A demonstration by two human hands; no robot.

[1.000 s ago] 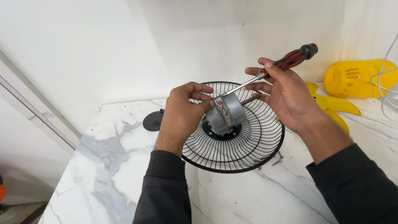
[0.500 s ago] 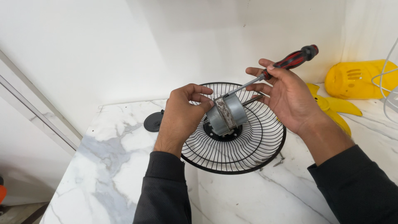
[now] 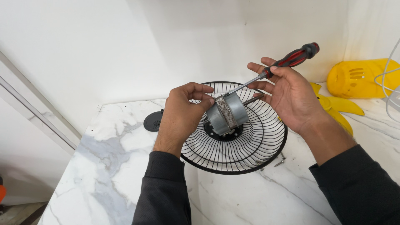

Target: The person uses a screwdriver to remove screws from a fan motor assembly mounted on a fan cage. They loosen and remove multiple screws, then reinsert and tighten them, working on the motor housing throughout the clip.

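Worktop: a white marble worktop point(image 3: 104, 166) with grey veins, set against a white wall.
Centre: a black wire fan guard point(image 3: 246, 154) lies flat on it.
At 10 o'clock of the guard: a small round black cap point(image 3: 152, 121), just beside the rim.
At 4 o'clock of the guard: a small screw point(image 3: 279, 162) close to the rim.
At 2 o'clock: yellow fan blades point(image 3: 337, 109), and beyond them a yellow plastic housing point(image 3: 362, 78) near the wall.
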